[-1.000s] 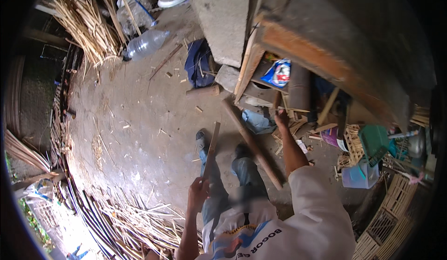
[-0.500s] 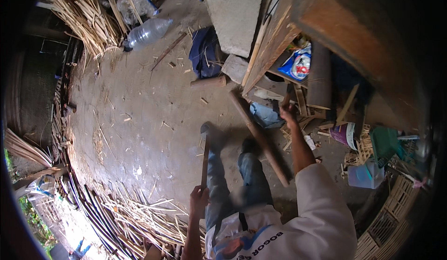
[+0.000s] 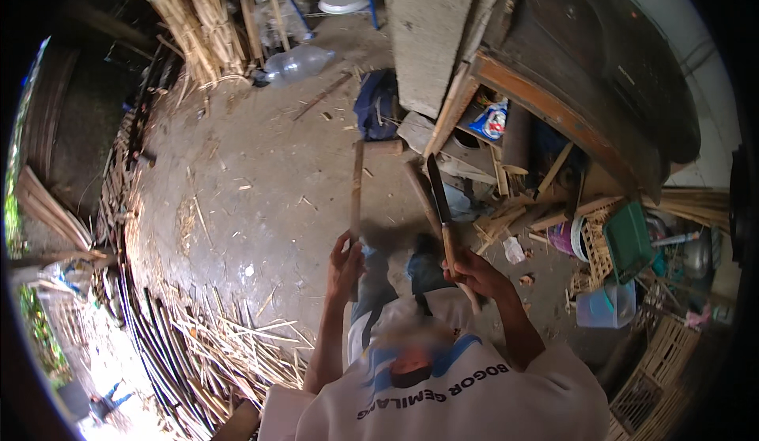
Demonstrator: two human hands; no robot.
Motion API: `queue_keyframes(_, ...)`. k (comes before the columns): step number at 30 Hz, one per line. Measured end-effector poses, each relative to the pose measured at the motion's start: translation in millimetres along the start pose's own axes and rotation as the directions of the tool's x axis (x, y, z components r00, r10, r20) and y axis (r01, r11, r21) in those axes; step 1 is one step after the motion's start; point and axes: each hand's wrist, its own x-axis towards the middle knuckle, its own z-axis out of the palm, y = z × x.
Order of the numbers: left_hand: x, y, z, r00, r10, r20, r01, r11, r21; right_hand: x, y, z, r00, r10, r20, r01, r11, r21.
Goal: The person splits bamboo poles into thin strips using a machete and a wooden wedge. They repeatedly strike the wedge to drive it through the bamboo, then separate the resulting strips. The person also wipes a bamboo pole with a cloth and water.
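Note:
My left hand (image 3: 345, 265) is closed around the lower end of a flat bamboo strip (image 3: 357, 184), which points away from me over the floor. In my right hand (image 3: 468, 270) is a knife (image 3: 437, 188) with a long dark blade and a light wooden handle. The blade points up and slightly left, apart from the strip. Behind the knife, a round wooden stick (image 3: 417, 182) slants past my right leg, partly covered by the blade and hand.
A low wooden cabinet (image 3: 553, 89) stands at the right, holding a blue packet (image 3: 492, 120). Nearby are a green basket (image 3: 629, 239) and a clear bluish container (image 3: 605, 307). Cut bamboo strips (image 3: 229, 346) are heaped at lower left. A dark blue cloth (image 3: 376, 105) lies ahead.
My right hand has come back from beside the cabinet toward my body, now with the knife plainly in it. My left hand has raised the bamboo strip farther ahead. The view has shifted.

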Motion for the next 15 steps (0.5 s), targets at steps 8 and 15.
queue_keyframes(8, -22.0, 64.3, 3.1, 0.979, 0.149, 0.137, -0.136, 0.986, -0.098, 65.9, -55.0, 148.7, 0.693, -0.715, 0.094, 0.195, 0.06, -0.979)
queue_keyframes(15, -44.2, 85.8, -37.3, 0.954, 0.273, 0.123, -0.269, 0.962, -0.049, 92.1, -41.8, 199.4, 0.586, -0.598, 0.547, 0.447, -0.324, -0.834)
